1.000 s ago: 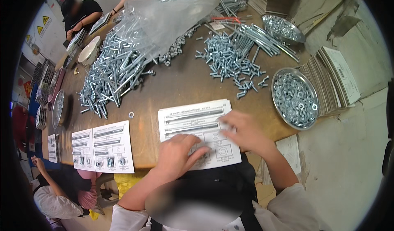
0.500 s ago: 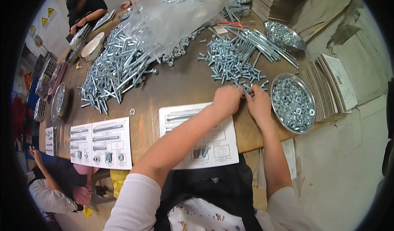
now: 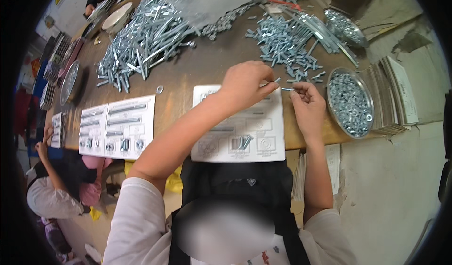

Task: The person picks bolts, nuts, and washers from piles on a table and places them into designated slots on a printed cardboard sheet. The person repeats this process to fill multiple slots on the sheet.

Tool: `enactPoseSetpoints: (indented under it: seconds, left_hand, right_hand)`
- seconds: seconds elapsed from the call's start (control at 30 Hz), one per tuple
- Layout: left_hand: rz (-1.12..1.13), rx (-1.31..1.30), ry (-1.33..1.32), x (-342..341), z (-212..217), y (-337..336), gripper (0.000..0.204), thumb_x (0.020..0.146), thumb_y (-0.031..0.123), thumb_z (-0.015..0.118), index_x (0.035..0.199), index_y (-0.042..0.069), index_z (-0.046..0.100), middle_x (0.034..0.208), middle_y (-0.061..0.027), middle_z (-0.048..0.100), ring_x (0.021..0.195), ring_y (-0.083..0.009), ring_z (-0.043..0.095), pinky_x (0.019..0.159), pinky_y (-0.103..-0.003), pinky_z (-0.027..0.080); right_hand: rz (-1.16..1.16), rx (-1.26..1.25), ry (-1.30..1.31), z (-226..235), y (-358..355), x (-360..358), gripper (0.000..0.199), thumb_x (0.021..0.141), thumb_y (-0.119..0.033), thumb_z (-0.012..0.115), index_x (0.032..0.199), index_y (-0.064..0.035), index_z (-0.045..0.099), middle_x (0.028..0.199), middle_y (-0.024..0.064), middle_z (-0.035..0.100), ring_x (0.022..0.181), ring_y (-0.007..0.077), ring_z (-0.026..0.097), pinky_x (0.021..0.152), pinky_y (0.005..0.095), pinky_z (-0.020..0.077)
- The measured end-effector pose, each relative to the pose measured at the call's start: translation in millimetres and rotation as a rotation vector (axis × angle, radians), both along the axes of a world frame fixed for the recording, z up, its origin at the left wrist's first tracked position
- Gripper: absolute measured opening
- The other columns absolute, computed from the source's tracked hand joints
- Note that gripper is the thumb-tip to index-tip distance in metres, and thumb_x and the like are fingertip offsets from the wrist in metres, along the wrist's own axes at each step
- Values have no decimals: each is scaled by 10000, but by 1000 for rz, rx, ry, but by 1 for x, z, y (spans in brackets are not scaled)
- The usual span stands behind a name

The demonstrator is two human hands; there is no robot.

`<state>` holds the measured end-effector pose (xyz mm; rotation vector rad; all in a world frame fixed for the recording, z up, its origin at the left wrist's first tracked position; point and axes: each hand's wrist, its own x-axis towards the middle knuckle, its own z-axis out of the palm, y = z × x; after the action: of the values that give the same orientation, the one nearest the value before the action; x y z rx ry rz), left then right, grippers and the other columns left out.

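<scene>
"What's in your hands just now?"

"A short bolt in each. My left hand (image 3: 247, 83) is over the far right part of the white card (image 3: 235, 119), with its bolt (image 3: 277, 81) pinched between thumb and fingers. My right hand (image 3: 310, 107) is just off the card's right edge, gripping the other bolt (image 3: 286, 89) near one end. The two bolts look close, but I can't tell whether they touch."

"And how far along is that card?"

"Partly, I'd say. A small cluster of short bolts (image 3: 245, 142) lies in the middle of its near edge. To the right of the cluster, the ring-shaped drawing (image 3: 266, 145) shows only print, so I judge nothing is placed there. My forearm hides the card's left side, so I can't speak for that."

"Where's the loose stock?"

"All on the tabletop (image 3: 212, 62): a heap of short bolts (image 3: 285, 46) beyond the card, to its right; a metal dish of washers (image 3: 351, 102) right of it; and a larger bolt pile (image 3: 146, 43) beyond it, to its left."
</scene>
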<state>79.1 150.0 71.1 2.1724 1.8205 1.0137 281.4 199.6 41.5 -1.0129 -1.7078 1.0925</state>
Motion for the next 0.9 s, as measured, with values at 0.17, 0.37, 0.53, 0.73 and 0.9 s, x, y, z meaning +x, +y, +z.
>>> enactPoseSetpoints:
  seconds: [0.17, 0.37, 0.53, 0.73, 0.9]
  left_hand:
    - [98, -237, -137, -17, 13, -124, 206, 846, 242, 754, 857, 45, 693, 784, -119, 669, 706, -286, 663, 625, -384, 515]
    - [208, -204, -57, 10, -18, -174, 234, 812, 270, 794, 834, 68, 678, 748, -94, 644, 672, -282, 648, 604, -392, 511]
    - [258, -144, -157, 25, -22, -177, 289, 797, 245, 809, 973, 71, 659, 783, -81, 636, 692, -268, 651, 611, -374, 517]
    - [150, -190, -260, 27, -26, -169, 552, 818, 117, 764, 1323, 81, 543, 1025, -122, 629, 756, -270, 651, 691, -367, 537]
    - [117, -228, -281, 25, -28, -168, 579, 802, 65, 747, 1340, 88, 537, 1039, -111, 634, 799, -265, 648, 705, -370, 540]
  right_hand:
    - [404, 101, -112, 15, -57, -14, 117, 834, -30, 700, 949, -25, 720, 871, 87, 715, 793, 191, 677, 703, 303, 525]
    - [635, 411, -386, 10, -78, -33, 121, 800, -103, 717, 915, -67, 728, 836, 72, 663, 854, 273, 619, 718, 386, 505]
    - [535, 330, -429, 15, -79, -25, 124, 810, -117, 718, 913, -48, 730, 849, 88, 662, 812, 286, 637, 699, 388, 504]
    - [576, 178, -438, 13, -79, -21, 99, 833, -100, 708, 912, -44, 729, 826, 108, 660, 729, 299, 647, 661, 381, 502]
    - [601, 228, -389, 6, -80, -22, 82, 836, -76, 697, 909, -53, 726, 815, 103, 654, 734, 306, 645, 647, 381, 499]
